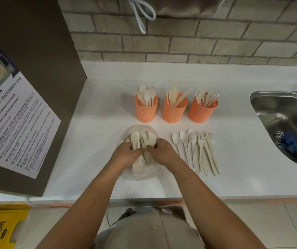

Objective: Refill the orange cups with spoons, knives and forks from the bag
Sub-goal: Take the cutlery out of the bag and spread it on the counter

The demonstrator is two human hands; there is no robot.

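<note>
On the counter [93, 141], just before the three cups [175, 112], lies the bag [141, 174]; the left hand [126, 156] and right hand [163, 151] each curl fingers round the cutlery [136, 141] inside. Loose pieces [196, 151] lie just beside it, the sink [287, 114] farther right.

White counter [99, 105] with three orange cups [174, 112], a clear bag [140, 173] and loose cutlery [196, 150]

The left hand [126, 155] and right hand [162, 151] hide their own fingertips and the middle of the cutlery [137, 139] in the bag [140, 174], so its kinds cannot be told; well right of the grip the sink [278, 105], and well left of it the poster [9, 114] with its unreadable small print, run off the edges.
</note>
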